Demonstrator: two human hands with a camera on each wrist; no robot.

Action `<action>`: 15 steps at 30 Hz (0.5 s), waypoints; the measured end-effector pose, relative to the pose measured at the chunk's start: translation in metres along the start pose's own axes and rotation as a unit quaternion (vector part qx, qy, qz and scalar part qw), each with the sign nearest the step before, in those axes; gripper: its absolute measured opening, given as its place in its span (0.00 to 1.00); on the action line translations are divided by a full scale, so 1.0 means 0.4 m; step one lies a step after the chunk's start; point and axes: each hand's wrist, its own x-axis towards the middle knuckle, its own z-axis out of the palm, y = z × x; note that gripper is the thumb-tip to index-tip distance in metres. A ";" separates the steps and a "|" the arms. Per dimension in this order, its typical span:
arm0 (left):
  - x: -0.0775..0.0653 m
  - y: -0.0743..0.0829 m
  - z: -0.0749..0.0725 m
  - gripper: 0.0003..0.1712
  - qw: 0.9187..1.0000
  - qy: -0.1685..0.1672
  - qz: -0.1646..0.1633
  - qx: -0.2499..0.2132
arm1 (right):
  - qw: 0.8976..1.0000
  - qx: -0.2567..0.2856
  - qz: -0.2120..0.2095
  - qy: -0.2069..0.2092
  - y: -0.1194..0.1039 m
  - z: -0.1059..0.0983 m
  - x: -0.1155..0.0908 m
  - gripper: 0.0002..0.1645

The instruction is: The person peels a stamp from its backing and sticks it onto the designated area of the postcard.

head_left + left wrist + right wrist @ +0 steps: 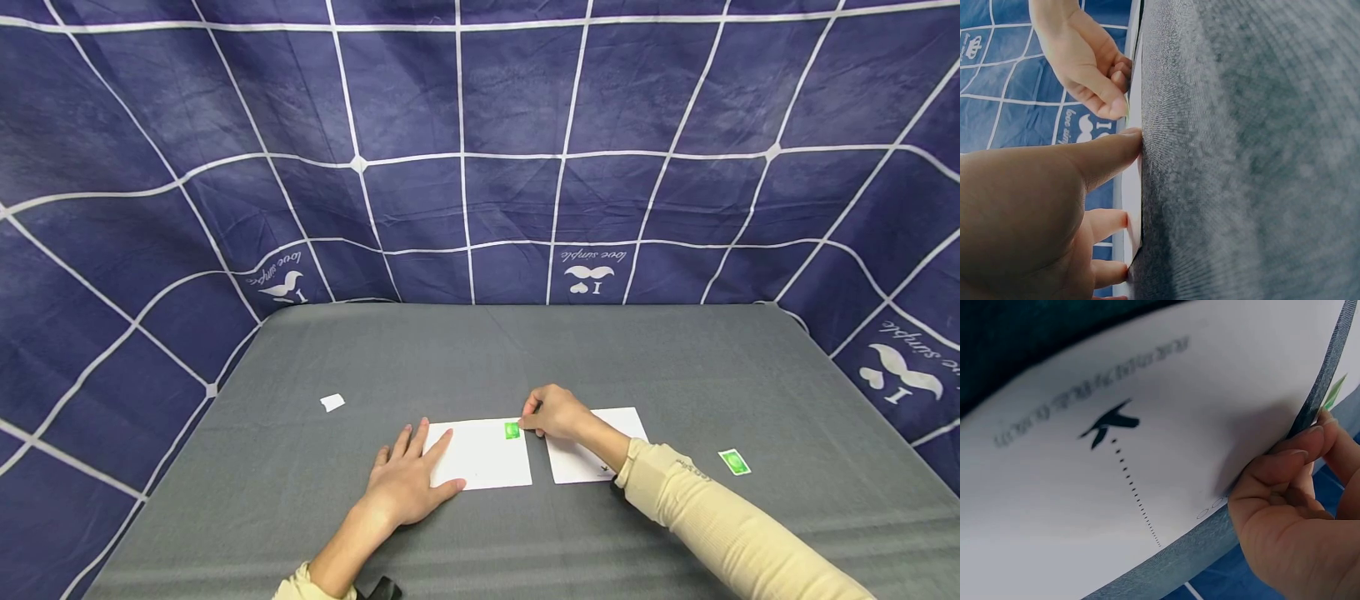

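The right hand point(558, 412) pinches a green stamp point(512, 430) by its right edge, over the far right corner of the left white sheet point(483, 458). The left hand point(405, 487), fingers spread, rests on that sheet's left side. The stamp looks thin, very light and easily creased, so its edge seems the best hold. The sheet, probably light too, could slide on the grey table point(487, 358).
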 end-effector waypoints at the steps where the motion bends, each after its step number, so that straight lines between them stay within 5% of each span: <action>1: 0.000 0.000 0.000 0.41 1.000 0.000 0.000 0.001 | 1.000 0.002 0.000 -0.002 0.001 0.000 0.000 0.09; 15: 0.003 -0.002 0.002 0.42 1.000 0.004 0.001 0.007 | 1.000 0.025 -0.002 -0.014 0.007 -0.005 0.004 0.10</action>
